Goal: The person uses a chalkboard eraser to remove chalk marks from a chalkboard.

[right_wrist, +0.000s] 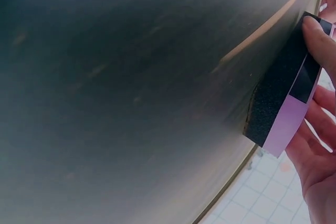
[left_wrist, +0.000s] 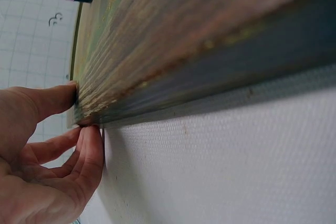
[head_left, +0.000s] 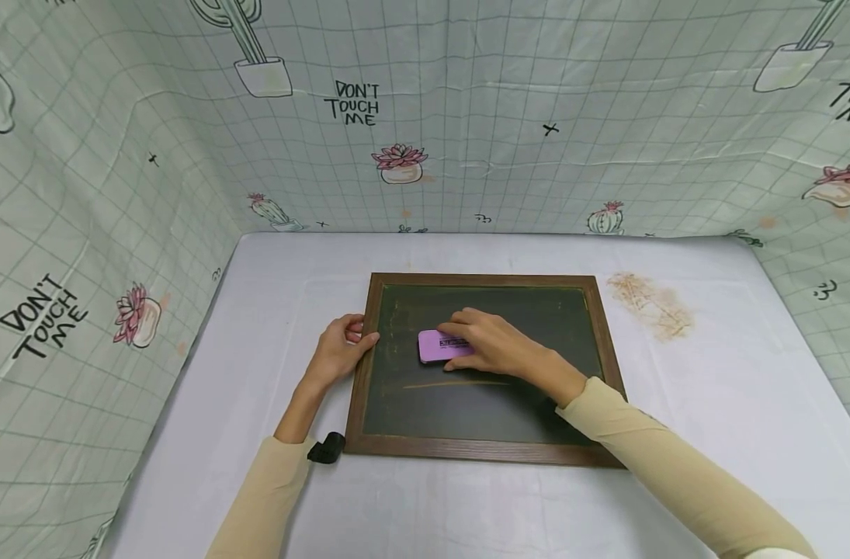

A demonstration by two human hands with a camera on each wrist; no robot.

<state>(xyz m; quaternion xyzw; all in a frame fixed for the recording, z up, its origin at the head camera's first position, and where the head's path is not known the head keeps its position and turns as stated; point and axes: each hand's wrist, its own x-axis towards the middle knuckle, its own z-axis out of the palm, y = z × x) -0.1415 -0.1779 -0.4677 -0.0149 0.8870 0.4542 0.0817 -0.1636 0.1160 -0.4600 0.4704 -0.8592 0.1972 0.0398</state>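
Note:
A chalkboard [head_left: 550, 419] with a brown wooden frame lies on the white-covered table. At its left edge, my left hand [head_left: 337, 349] pinches the frame [left_wrist: 136, 66], thumb on top and fingertips against the outer side. My right hand [head_left: 497, 345] grips a purple eraser [head_left: 430, 347] with a dark felt underside [right_wrist: 275, 90], its thumb on one long side and fingers on the other. The eraser is over the upper middle of the board; whether all its felt touches the surface, I cannot tell. A yellowish chalk line [head_left: 456, 384] runs across the board just below the eraser.
A brownish smudge [head_left: 651, 305] marks the table cloth right of the board. Beside my left cuff is a small black object [head_left: 327, 448]. Behind and at the sides hangs a grid-patterned curtain [head_left: 466, 116] printed with cacti and lettering.

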